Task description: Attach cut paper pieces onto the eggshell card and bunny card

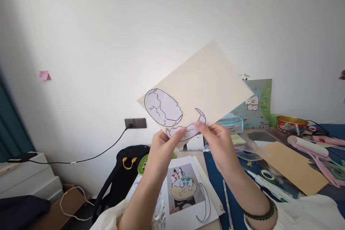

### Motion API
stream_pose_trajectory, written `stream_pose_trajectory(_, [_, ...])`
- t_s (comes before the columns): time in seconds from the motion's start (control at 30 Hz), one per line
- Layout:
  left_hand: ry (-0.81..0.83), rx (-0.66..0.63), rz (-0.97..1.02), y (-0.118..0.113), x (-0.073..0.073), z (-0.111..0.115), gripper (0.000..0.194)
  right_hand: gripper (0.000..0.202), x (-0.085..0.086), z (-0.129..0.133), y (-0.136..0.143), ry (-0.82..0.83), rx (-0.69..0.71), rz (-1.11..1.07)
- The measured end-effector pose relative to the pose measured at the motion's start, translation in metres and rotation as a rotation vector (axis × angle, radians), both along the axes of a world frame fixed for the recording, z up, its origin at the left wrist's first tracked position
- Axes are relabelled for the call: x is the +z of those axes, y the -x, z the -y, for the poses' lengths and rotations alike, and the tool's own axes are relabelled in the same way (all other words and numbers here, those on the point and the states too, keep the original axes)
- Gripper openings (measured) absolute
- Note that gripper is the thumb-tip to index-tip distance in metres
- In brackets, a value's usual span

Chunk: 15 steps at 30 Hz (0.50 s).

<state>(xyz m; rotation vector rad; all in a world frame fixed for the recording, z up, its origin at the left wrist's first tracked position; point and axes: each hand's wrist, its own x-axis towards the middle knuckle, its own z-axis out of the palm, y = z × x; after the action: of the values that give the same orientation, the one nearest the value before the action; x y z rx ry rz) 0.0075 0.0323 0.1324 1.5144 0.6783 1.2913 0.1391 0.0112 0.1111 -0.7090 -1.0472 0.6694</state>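
A cream sheet (210, 82) is held up and tilted in front of the wall. On its left part lies a white paper cutout of a cracked egg shape (161, 107). My left hand (164, 147) pinches the sheet's lower corner, with its thumb on a curved, jagged shell cutout (190, 133). The right end of that same cutout is under the thumb of my right hand (218, 143), which grips the sheet's lower edge. Below my hands, a printed picture (184, 187) of two spotted figures in a shell rests on the table, beside a thin curved paper strip (207, 205).
At the right are a tan sheet (295, 165), a tape roll (267, 175), a round red-gold tin (291, 124) and a pink-handled roller (308, 147). A pen (228, 205) lies near the front. A black bag (126, 172) stands left of the table.
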Motion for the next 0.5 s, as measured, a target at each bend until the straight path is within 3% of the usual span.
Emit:
stream_pose_trajectory(0.1, [0.046,0.02,0.008,0.003,0.0,-0.001,0.027,0.039,0.002,0.002,-0.006,0.025,-0.126,0.051])
stream_pose_trajectory(0.27, [0.037,0.057,0.014,0.005,0.001,0.001,0.028,0.027,0.007,0.007,-0.009,0.079,-0.108,0.367])
stream_pose_trajectory(0.5, [0.029,0.076,-0.007,0.006,0.005,0.006,0.023,0.05,0.011,0.011,-0.013,0.087,-0.194,0.43])
